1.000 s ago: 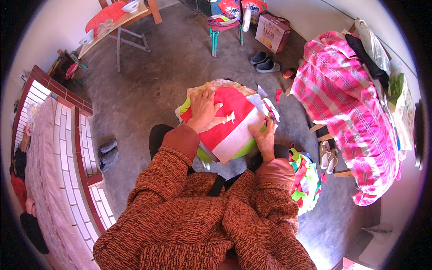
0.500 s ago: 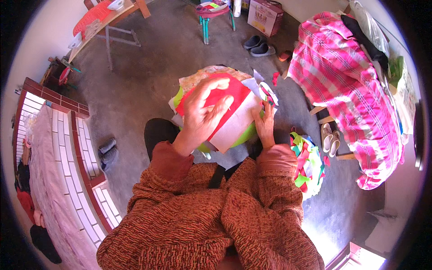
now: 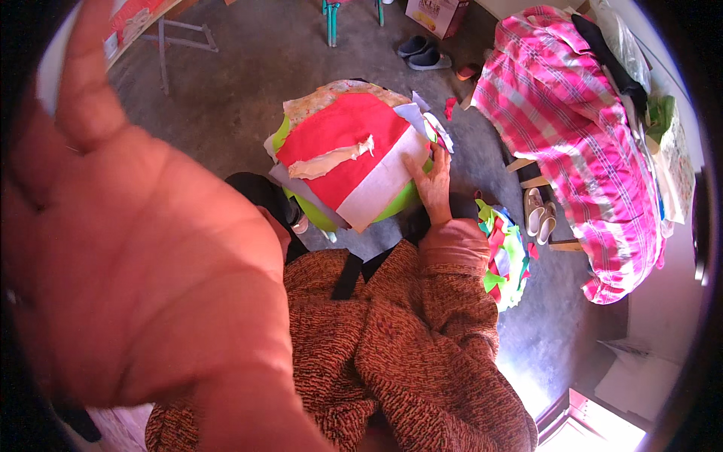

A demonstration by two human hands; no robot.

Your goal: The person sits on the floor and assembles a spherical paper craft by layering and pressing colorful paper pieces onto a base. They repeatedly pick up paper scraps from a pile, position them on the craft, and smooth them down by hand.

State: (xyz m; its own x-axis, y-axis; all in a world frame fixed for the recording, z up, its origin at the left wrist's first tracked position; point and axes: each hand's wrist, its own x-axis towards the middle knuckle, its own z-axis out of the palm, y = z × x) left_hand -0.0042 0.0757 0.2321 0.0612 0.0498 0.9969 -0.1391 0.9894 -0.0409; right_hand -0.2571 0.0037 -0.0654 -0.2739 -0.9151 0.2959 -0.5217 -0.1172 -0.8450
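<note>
A round stack of cloth pieces [image 3: 316, 135] lies in front of my knees, with a large red piece on top and pale lilac, floral and lime green pieces around it. A torn cream strip [image 3: 331, 160] lies across the red. At the right edge my right hand [image 3: 433, 184] grips the cloth, thumb on top. Just beyond its fingers sticks out a loose pale scrap [image 3: 438, 132]. My left hand [image 3: 143, 256] is raised very close to the camera, away from the cloth. One finger points up; the others curl at the dark rim, where a thin glint shows. What they pinch is unclear.
On the right, a pink plaid cover [image 3: 557, 143] drapes over a wooden-legged seat. A heap of bright fabric scraps [image 3: 508, 260] sits by my right elbow. Dark slippers [image 3: 425, 54], pale shoes [image 3: 539, 216], a carton [image 3: 438, 15] and a green-legged stool [image 3: 331, 22] stand around.
My left hand has lifted off the cloth, up and left towards the camera, uncovering the cream strip. My right hand keeps its place at the cloth's edge. The view has shifted slightly.
</note>
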